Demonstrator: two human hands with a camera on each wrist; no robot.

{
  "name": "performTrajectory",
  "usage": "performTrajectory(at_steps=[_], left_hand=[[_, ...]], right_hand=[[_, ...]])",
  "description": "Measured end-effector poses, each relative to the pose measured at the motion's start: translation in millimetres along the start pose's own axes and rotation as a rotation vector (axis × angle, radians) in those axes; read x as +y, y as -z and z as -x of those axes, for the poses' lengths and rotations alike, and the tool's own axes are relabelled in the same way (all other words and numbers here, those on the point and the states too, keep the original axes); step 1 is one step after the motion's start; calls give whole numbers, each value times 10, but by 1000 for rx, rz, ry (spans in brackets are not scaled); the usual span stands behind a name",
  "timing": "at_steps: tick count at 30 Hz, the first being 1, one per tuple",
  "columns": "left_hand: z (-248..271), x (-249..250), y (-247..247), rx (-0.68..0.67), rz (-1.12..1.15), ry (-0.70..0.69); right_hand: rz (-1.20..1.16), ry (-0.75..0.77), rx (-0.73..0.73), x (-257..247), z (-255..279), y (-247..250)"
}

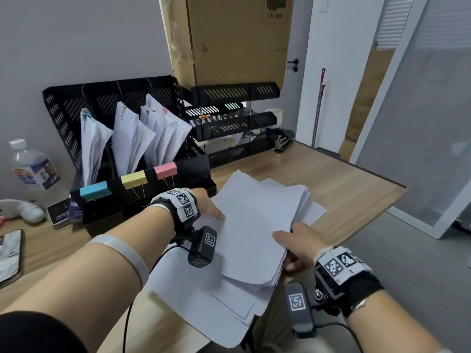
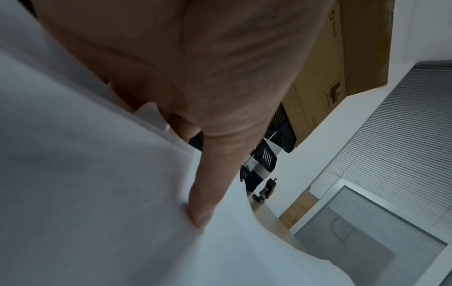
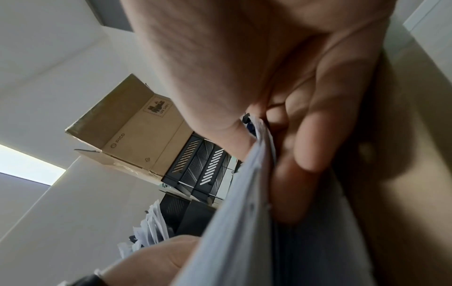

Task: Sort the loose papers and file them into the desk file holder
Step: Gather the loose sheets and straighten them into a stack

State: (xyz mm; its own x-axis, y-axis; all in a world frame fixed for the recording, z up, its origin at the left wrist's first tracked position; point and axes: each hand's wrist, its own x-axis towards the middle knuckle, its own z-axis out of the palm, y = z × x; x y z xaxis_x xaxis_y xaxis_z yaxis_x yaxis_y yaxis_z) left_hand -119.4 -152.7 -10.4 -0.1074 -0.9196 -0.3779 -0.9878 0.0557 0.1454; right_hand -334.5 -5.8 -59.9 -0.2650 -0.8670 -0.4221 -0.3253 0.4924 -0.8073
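Observation:
A thick stack of white papers [image 1: 257, 225] is held tilted above the desk between both hands. My left hand [image 1: 212, 208] grips its left edge, thumb on top and fingers hidden beneath; the left wrist view shows the thumb [image 2: 203, 209] pressing the sheet [image 2: 97, 193]. My right hand [image 1: 293, 247] pinches the stack's right edge, thumb on top and fingers under, as the right wrist view shows with fingers [image 3: 310, 147] against the paper edges [image 3: 244, 212]. More loose sheets [image 1: 211, 301] lie underneath. The black mesh file holder [image 1: 122, 118] at the back left holds clipped paper bundles.
Blue, yellow and pink binder clips [image 1: 139, 180] sit on a black organiser's front rim. A black three-tier tray [image 1: 234, 123], cardboard box [image 1: 229, 39] and stapler [image 1: 284, 142] stand behind. A water bottle [image 1: 33, 165] and phone [image 1: 9, 253] lie left. The desk edge [image 1: 377, 200] runs right.

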Motion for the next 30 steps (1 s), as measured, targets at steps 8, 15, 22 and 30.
performTrajectory(at_steps=[8, 15, 22, 30], left_hand=[[77, -105, 9, -33, 248, -152], [87, -233, -74, 232, 920, -414], [334, 28, 229, 472, 1355, -685], [333, 235, 410, 785, 1161, -629]], right_hand=[[184, 123, 179, 26, -74, 140], [-109, 52, 277, -78, -399, 353], [-280, 471, 339, -946, -359, 653], [-273, 778, 518, -1343, -128, 668]])
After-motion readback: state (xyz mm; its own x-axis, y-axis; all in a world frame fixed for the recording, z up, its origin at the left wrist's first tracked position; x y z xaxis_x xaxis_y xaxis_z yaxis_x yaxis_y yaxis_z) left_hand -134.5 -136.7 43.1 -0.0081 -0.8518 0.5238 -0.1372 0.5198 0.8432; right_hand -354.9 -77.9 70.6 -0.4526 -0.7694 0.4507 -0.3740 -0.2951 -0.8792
